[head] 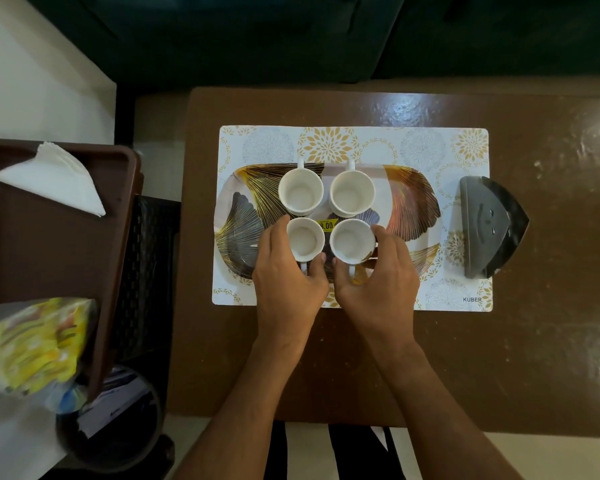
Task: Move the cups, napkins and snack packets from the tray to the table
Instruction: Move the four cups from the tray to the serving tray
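Several white cups stand on a leaf-patterned platter (413, 199) on the table. My left hand (288, 282) wraps around the near left cup (305, 239), and my right hand (378, 282) wraps around the near right cup (351, 240). Both near cups rest on the platter with their handles toward me. Two far cups (300, 192) (352, 192) sit untouched behind them. At the left, a brown tray (118, 237) carries a stack of white napkins (56, 181) and a yellow snack packet (35, 344), which is blurred.
The platter lies on a white and gold placemat (361, 140) on the brown table (551, 341). A dark grey napkin holder (489, 226) stands at the mat's right end. A black crate (146, 271) and a round bin (118, 427) sit between tray and table.
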The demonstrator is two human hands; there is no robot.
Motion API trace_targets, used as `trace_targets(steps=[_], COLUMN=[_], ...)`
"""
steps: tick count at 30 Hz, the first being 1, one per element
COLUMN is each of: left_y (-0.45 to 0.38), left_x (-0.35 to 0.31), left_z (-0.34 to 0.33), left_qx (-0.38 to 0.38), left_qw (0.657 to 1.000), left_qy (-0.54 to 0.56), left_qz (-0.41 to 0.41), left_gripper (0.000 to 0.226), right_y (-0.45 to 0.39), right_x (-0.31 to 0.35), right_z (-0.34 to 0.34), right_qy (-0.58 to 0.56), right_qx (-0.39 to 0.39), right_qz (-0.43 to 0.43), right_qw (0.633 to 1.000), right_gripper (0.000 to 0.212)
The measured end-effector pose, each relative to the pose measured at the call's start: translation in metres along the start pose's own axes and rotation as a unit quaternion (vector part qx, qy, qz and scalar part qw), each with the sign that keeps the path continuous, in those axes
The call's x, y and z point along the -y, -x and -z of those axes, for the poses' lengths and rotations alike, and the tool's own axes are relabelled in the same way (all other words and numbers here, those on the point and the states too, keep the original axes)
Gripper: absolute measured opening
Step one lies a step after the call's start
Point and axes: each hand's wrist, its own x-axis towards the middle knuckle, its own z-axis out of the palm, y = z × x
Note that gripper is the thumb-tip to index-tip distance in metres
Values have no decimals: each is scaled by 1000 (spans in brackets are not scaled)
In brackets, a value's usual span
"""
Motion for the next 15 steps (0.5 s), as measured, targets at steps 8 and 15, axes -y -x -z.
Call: trace_targets(steps=[8, 15], left_y=[-3, 0], left_x=[3, -2], left_z=[1, 8], left_qx=[1, 10], left_qw=[1000, 1000], left_qy=[6, 9], left_qz=[-3, 5], left_gripper=[69, 77], right_y=[1, 2], right_x=[2, 12], right_z=[-3, 4], right_qy=[4, 42], right_qx=[3, -14], right_qz=[-7, -21], right_qw=[1000, 999], right_gripper=[64, 78])
